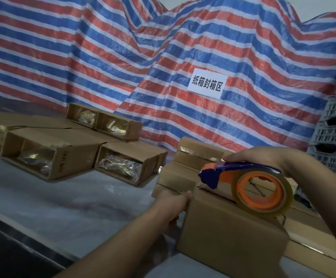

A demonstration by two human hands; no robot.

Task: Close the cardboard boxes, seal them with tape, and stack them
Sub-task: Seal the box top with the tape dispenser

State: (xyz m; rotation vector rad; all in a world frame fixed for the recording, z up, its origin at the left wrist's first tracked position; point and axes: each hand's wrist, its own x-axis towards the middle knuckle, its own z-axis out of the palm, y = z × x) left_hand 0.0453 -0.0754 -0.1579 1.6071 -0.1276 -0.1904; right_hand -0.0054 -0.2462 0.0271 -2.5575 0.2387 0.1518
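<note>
Sealing in progress, lower right of frame. The box in hand [233, 227] stands on the grey table [62, 207], flaps down, top seam showing as a dark line with no tape visible along it yet. The right hand [259, 159] is wrapped over the top of the blue-and-orange tape dispenser [249, 183], whose clear roll rests on the box top at the seam. The left hand [175, 201] presses against the box's left end near the top edge; fingers largely hidden, so I cannot tell whether they curl round the corner or lie flat.

Done so far, by my reading: a small stack of closed boxes [185, 169] just behind the box in hand, centre right, with glossy tape on at least the upper ones.

Left to do: several open boxes [48, 155] lie on their sides at centre left and upper left of the table, plastic-bagged contents showing at their mouths. These need closing, taping and stacking. I judge the job well under half finished.
</note>
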